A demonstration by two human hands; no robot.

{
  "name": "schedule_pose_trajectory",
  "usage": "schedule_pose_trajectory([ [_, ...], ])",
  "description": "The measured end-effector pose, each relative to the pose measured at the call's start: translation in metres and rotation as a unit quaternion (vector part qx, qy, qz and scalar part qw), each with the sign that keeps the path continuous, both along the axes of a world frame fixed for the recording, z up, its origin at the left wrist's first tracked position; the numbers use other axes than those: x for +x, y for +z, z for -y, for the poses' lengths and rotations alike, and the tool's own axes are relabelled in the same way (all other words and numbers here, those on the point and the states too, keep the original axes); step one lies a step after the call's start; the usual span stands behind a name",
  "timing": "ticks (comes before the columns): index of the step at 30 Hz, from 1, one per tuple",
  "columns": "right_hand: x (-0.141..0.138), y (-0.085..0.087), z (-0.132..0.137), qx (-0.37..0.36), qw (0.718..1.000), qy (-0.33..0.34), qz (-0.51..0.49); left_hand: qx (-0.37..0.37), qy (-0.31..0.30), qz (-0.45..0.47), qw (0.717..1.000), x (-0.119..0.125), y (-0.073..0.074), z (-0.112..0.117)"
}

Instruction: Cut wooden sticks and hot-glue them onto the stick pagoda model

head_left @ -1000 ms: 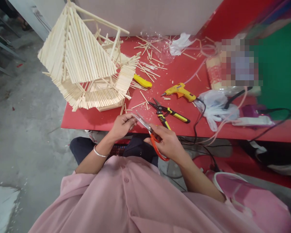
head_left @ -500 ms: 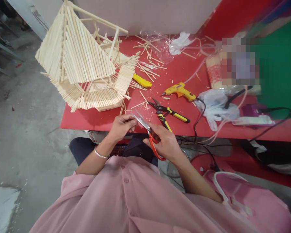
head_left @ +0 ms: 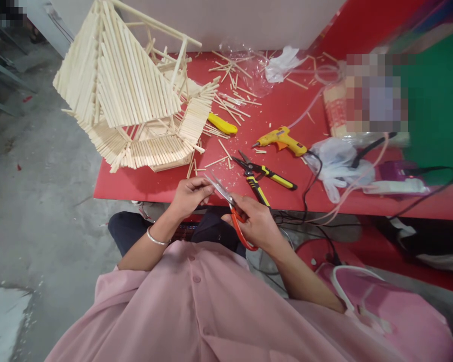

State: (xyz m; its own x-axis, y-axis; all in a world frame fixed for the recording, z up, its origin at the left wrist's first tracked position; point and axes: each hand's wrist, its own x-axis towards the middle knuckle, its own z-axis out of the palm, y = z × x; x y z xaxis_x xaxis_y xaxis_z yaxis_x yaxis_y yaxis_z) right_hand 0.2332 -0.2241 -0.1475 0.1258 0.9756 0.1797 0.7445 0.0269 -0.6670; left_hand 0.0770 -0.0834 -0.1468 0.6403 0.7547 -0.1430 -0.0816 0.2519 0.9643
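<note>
Here, one stick house (head_left: 132, 100) is standing on the left part of the red bench (head_left: 143, 183), and everything else is lying to one side of it. Below the house's lower right corner, at the bench's near edge, the right hand (head_left: 256, 223) is gripping one pair of red-handled scissors (head_left: 226, 197), its fingers clenched through and around the loops and the blades pointing up and left towards the house. The left hand (head_left: 191, 193), wearing one bangle (head_left: 154, 237), is meeting the blade tips with its fingers pinched together; whatever is between them is too small to make out. Just right of the house, one yellow knife (head_left: 222, 124) is lying among many loose sticks (head_left: 232, 98), too scattered to count. Further right of the house, one pair of black-and-yellow pliers (head_left: 262, 176) is resting with its jaws parted, and one yellow glue gun (head_left: 283, 141) is lying beyond it, nozzle facing the house. Farthest from the house, one crumpled clear bag (head_left: 337, 163) is sitting over a tangle of cords.
</note>
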Motion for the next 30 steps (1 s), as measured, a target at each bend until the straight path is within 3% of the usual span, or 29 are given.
schedule_pose_trajectory([
  [7,0.003,0.001,0.001,-0.003,1.0,0.003,0.003,0.009,-0.006,-0.017,1.0,-0.001,0.0,-0.003],
  [14,0.012,0.004,0.0,-0.033,0.991,-0.008,0.127,0.137,0.005,-0.045,0.989,-0.004,-0.003,-0.011],
  [18,0.013,0.004,0.0,-0.03,0.99,0.005,0.137,0.183,0.013,-0.043,0.982,-0.006,-0.003,-0.013],
  [30,0.012,0.004,0.004,-0.044,0.99,0.014,0.133,0.107,-0.001,-0.062,0.992,-0.007,-0.007,-0.01],
])
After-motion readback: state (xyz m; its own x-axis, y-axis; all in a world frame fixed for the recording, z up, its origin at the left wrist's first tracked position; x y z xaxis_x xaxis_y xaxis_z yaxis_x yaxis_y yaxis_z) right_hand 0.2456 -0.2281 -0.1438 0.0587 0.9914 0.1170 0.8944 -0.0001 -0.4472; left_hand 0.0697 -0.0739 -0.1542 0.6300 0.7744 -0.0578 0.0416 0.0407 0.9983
